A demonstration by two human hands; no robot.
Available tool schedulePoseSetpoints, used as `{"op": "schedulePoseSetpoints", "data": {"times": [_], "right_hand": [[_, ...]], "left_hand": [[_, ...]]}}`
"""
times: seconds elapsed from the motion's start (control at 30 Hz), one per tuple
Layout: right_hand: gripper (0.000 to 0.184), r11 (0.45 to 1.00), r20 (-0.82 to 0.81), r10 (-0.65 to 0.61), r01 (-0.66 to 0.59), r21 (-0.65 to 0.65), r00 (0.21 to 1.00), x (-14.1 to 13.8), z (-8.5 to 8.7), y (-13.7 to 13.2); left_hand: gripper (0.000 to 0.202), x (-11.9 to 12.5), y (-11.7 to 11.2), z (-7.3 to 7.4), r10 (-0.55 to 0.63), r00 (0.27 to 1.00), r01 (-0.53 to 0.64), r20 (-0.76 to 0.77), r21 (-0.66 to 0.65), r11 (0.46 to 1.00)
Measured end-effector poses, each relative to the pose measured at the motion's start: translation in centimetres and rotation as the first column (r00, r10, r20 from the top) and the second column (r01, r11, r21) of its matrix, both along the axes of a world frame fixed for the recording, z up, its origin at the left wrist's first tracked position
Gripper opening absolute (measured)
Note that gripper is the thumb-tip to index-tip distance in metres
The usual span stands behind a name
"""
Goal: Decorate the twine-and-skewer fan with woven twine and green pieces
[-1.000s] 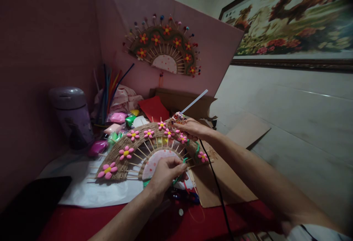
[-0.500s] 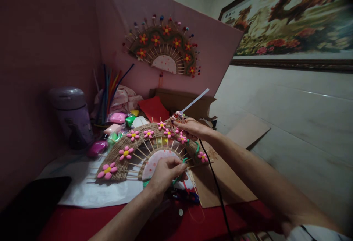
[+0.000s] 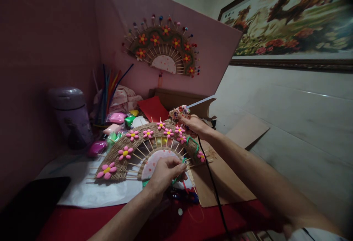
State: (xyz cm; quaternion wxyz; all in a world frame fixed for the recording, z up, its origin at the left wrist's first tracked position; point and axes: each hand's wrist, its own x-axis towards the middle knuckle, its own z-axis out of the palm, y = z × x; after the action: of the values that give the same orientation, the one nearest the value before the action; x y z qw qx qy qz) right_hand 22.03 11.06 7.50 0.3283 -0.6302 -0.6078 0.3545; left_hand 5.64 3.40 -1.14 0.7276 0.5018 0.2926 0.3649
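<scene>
A fan-shaped craft of wooden sticks and wound twine [image 3: 116, 173], dotted with pink clay flowers [image 3: 125, 152], lies before me. My left hand [image 3: 168, 173] pinches a green pipe cleaner [image 3: 176, 179] at the fan's lower right, by its dotted half-round centre [image 3: 157, 162]. A bent length of the same green runs over the twine at the right, between flowers. In my right hand [image 3: 193, 123], above the fan's upper right edge, is a patterned hot glue gun [image 3: 179, 112]. A pale glue stick [image 3: 202, 101] juts from its back, and a black cord [image 3: 213, 182] hangs down. The gun's nozzle cannot be made out.
A finished-looking fan [image 3: 165, 46] hangs on the pink board [image 3: 215, 57] behind. At the left stand a purple cup [image 3: 71, 119], pipe cleaners [image 3: 109, 90] and bagged clay [image 3: 117, 117]. Cardboard [image 3: 220, 182] lies at the right, and dark blue-handled scissors [image 3: 184, 196] near the front.
My right hand has lifted and tilted the glue gun away from the fan, uncovering flowers and the bent green strip. My left hand keeps its pinch in about the same place.
</scene>
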Motion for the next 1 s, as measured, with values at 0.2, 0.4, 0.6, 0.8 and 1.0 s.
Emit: {"op": "schedulePoseSetpoints", "data": {"times": [0.2,0.4,0.6,0.8,1.0], "right_hand": [[0.055,0.992,-0.292,-0.043,0.075,0.098,0.955,0.5,0.1,-0.5],[0.057,0.959,-0.373,-0.131,0.212,0.187,0.918,3.0,0.3,-1.7],[0.053,0.927,-0.231,-0.167,0.232,0.294,0.959,9.3,-1.0,-3.7],[0.027,0.954,0.289,-0.189,0.105,0.282,0.938,15.9,-5.6,-6.3],[0.036,0.974,0.446,-0.146,0.051,0.219,0.883,17.7,-9.9,-7.0]], "left_hand": [[0.039,0.0,0.2,-0.1,0.001,1.0,-0.001,-0.009,0.013,1.0],[0.036,-0.1,0.3,-0.1,0.002,1.0,-0.002,-0.021,0.036,0.999],[0.028,-0.4,0.2,-0.4,-0.015,1.0,0.016,-0.024,0.044,0.999],[0.028,-0.5,0.4,-0.2,-0.014,0.997,0.016,0.076,-0.033,0.999],[0.02,-0.7,0.4,0.6,0.015,0.987,0.013,0.161,-0.173,0.985]]}}
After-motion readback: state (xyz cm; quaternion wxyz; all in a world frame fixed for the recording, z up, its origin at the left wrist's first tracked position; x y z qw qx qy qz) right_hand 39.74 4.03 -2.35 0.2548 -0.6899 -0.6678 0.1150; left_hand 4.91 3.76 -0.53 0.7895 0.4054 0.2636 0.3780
